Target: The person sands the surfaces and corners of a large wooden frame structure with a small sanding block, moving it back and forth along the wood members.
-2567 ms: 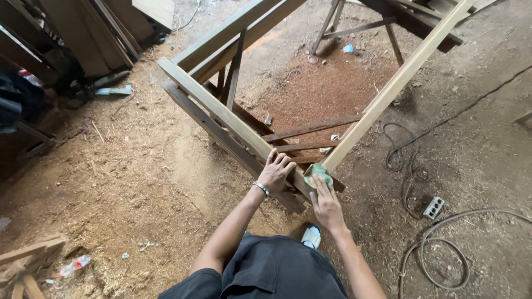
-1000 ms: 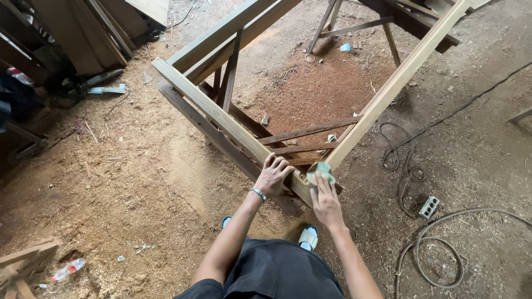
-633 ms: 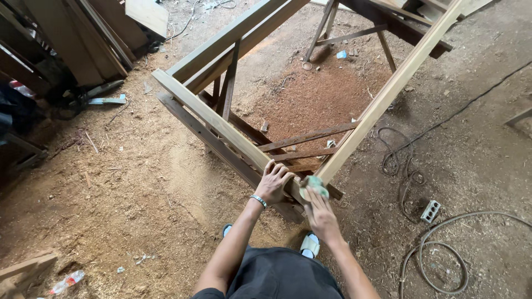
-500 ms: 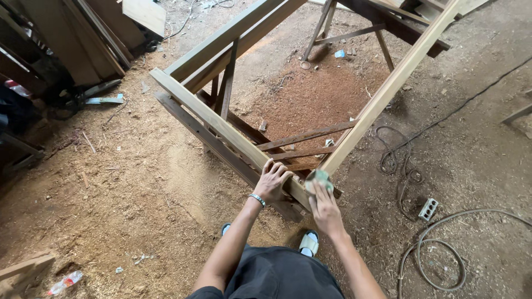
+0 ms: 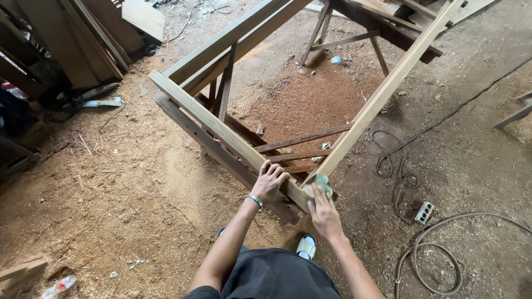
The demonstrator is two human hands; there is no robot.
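A large pale wooden frame [image 5: 213, 119] rests on trestles over a sawdust floor. Its near corner is right in front of me. My left hand [image 5: 270, 182] lies on the frame's near rail, fingers curled over its top edge, a bracelet on the wrist. My right hand [image 5: 323, 209] presses a small green pad [image 5: 319, 184] flat against the corner where the near rail meets the long right rail [image 5: 388, 86]. Only the pad's upper part shows past my fingers.
Dark trestle legs [image 5: 327, 33] stand under the frame's far end. Cables [image 5: 438, 243] and a white power strip [image 5: 424, 212] lie on the floor to the right. Boards [image 5: 83, 39] lean at the upper left. A plastic bottle [image 5: 58, 287] lies at the lower left.
My right hand and the green pad have shifted slightly back and forth along the corner. My left hand stays on the rail. The view has drifted a little.
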